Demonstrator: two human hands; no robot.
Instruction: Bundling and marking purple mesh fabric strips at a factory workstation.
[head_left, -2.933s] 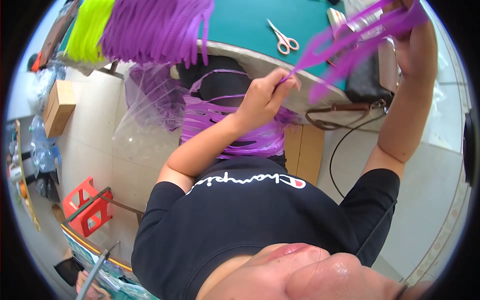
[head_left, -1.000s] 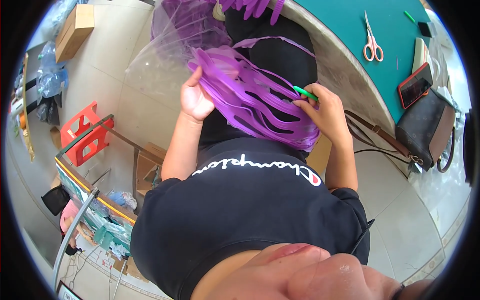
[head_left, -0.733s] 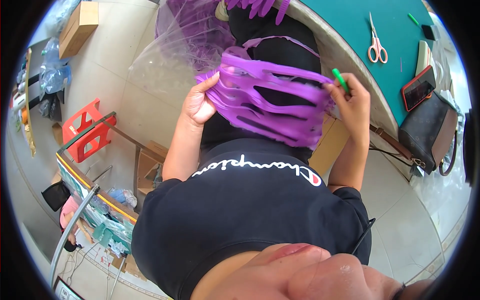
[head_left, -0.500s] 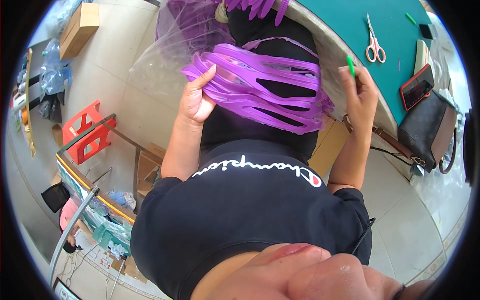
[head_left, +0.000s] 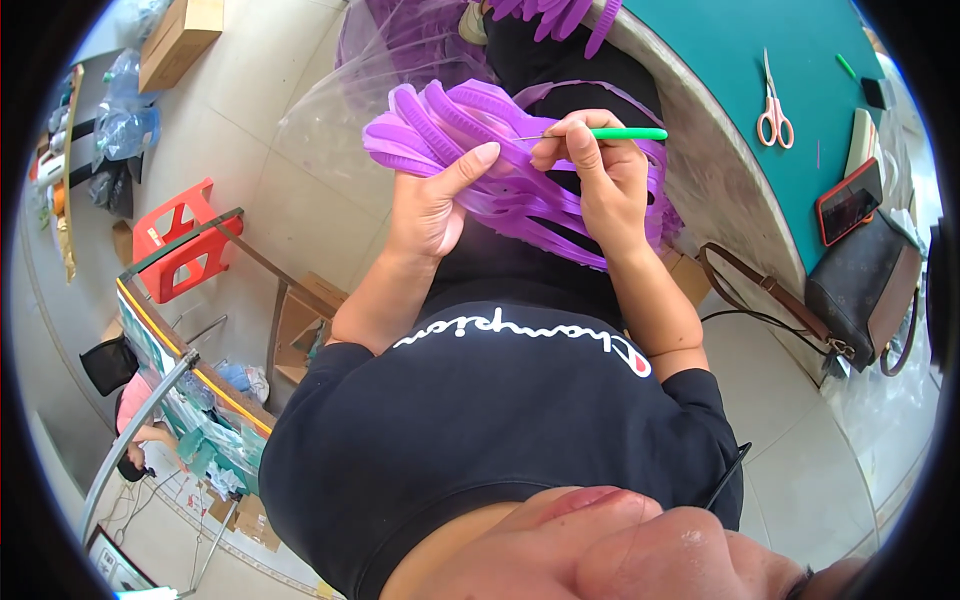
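A bundle of purple, ribbed rubbery straps (head_left: pixel 425 125) fans out above my lap. My left hand (head_left: pixel 432 208) is closed on its left end, with the thumb laid across the top and the other fingers hidden beneath. Between the fingertips of my right hand (head_left: pixel 612 185) is a pick with a green handle (head_left: pixel 632 133) and a thin, needle-like metal tip. The tip points left over the straps, close to my left thumb; whether it touches them I cannot tell. The straps' long loops hang toward the right, passing behind my right hand.
On the green table (head_left: pixel 720 60) at the right lie scissors (head_left: pixel 774 115), a phone (head_left: pixel 850 203) and a dark bag (head_left: pixel 865 285). More purple straps (head_left: pixel 560 15) hang over its edge. A red stool (head_left: pixel 187 245) and a cardboard box (head_left: pixel 182 42) stand left.
My right hand has come left from beside the table edge to the straps, bringing the green pick over them. The straps' left end is now fanned out, and my left thumb has shifted right.
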